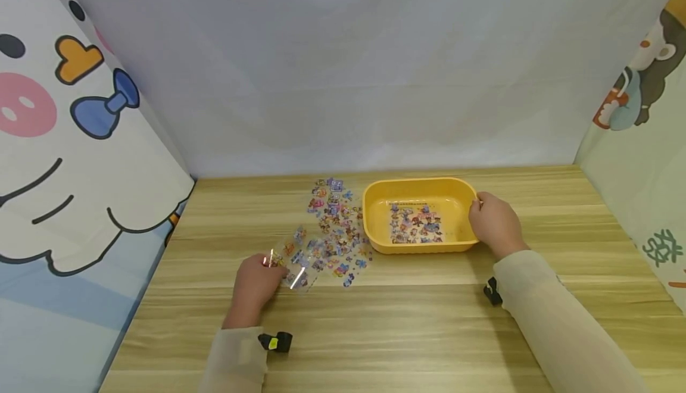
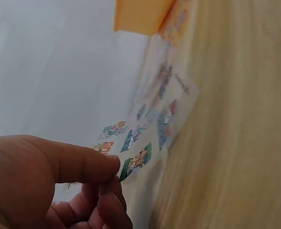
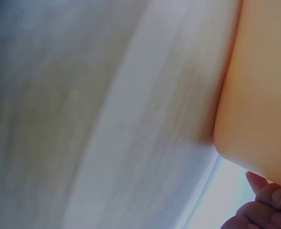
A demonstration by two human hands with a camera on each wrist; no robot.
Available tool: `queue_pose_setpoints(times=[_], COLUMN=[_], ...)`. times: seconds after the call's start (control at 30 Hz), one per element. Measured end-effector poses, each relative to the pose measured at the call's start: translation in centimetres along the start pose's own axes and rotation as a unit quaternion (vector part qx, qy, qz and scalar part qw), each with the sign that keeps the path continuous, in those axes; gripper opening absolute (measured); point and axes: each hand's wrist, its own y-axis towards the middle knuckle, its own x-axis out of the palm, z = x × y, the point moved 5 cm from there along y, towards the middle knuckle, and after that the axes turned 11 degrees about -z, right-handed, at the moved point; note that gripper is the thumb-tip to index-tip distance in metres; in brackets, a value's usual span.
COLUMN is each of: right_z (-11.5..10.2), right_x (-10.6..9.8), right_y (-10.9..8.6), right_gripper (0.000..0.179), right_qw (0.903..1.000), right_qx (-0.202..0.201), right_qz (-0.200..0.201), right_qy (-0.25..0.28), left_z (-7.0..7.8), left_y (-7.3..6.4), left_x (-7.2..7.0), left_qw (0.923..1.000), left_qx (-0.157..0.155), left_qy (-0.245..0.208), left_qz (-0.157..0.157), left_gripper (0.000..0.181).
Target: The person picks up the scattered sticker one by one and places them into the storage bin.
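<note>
Between thumb and fingers, my left hand (image 1: 256, 286) pinches the near-left corner of a clear sticker sheet (image 2: 138, 160) printed with small colourful figures. In the head view that sheet catches bright glare and overlaps other transparent sticker sheets (image 1: 334, 244) spread left of a yellow plastic basin (image 1: 418, 183). My right hand (image 1: 497, 223) grips the basin's right end at the rim; in the right wrist view its fingers (image 3: 264, 210) curl under the rim. Inside the basin lies another sticker sheet (image 1: 415, 224) with small coloured prints.
Everything lies on a light wood-grain table (image 1: 396, 327). A pale cloth wall (image 1: 375, 83) rises behind its far edge. Cartoon-printed panels flank it, one on the left (image 1: 80, 161) and one on the right (image 1: 638, 161).
</note>
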Motion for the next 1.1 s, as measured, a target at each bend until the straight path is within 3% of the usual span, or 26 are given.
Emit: queue_pose_setpoints(times=[0.23, 0.53, 1.1], right_z=[0.05, 0.06, -0.04], right_x=[0.03, 0.15, 0.03], right_y=[-0.03, -0.04, -0.10], right_gripper=[0.053, 0.053, 0.053], right_qw=[1.0000, 1.0000, 1.0000], right_qx=[-0.003, -0.005, -0.001], right_qz=[0.002, 0.002, 0.004], right_qy=[0.001, -0.002, -0.001], left_z=[-0.22, -0.52, 0.33], left_y=[-0.08, 0.11, 0.39], left_x=[-0.42, -0.26, -0.83], left_qw=[0.9991, 0.9930, 0.9849], left_qx=[0.016, 0.001, 0.005], left_qy=[-0.039, -0.118, -0.172], left_qz=[-0.002, -0.007, 0.020], left_gripper=[0.022, 0.017, 0.027])
